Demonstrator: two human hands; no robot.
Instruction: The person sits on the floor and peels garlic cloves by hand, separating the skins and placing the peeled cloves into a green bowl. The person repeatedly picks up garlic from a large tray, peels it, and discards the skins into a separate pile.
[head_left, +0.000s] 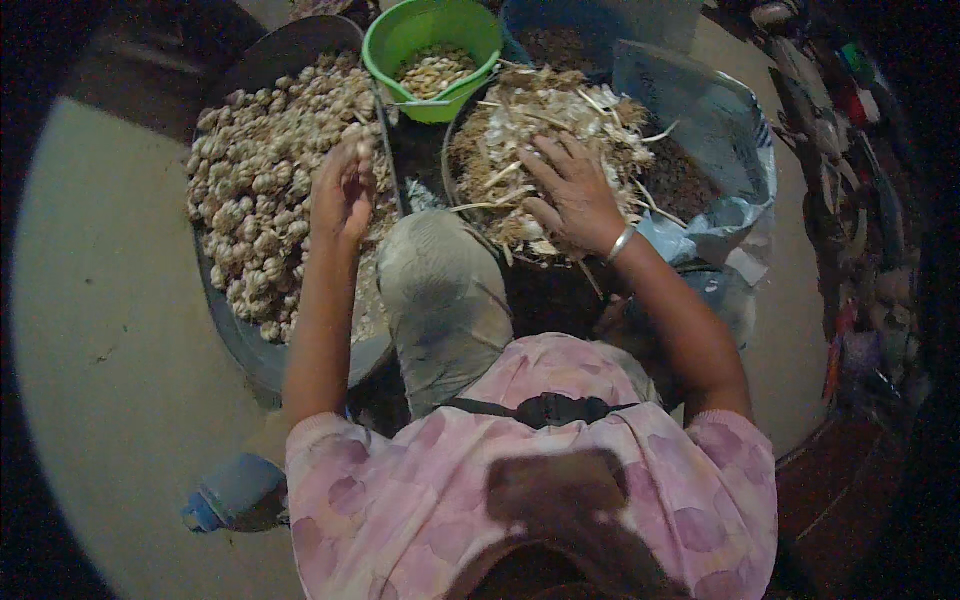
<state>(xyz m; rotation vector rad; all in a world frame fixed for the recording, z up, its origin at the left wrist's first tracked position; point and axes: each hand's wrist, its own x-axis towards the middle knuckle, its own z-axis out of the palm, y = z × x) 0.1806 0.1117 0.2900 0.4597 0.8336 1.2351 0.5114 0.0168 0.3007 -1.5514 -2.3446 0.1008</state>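
A heap of whole garlic bulbs (255, 180) fills a large dark tub (232, 341) on the left. Over the tub's inner side hovers my left hand (343, 191), its fingers curled and blurred; whether a pale bulb is between the fingertips cannot be made out. My right hand (574, 191), with a metal bangle at the wrist, lies palm down with spread fingers on a pile of garlic skins and dry stalks (517, 112). That pile sits in a round container (450, 161). Peeled-looking cloves (435, 73) lie in a green bucket (382, 49) between the two, farther off.
An open plastic sack (690, 112) with brown contents stands at right of the skins. Behind is a blue container (570, 15). A blue-capped plastic bottle (240, 495) lies on the floor (112, 300) at lower left. Assorted clutter (840, 150) lines the right edge. My knee (442, 277) stands between the containers.
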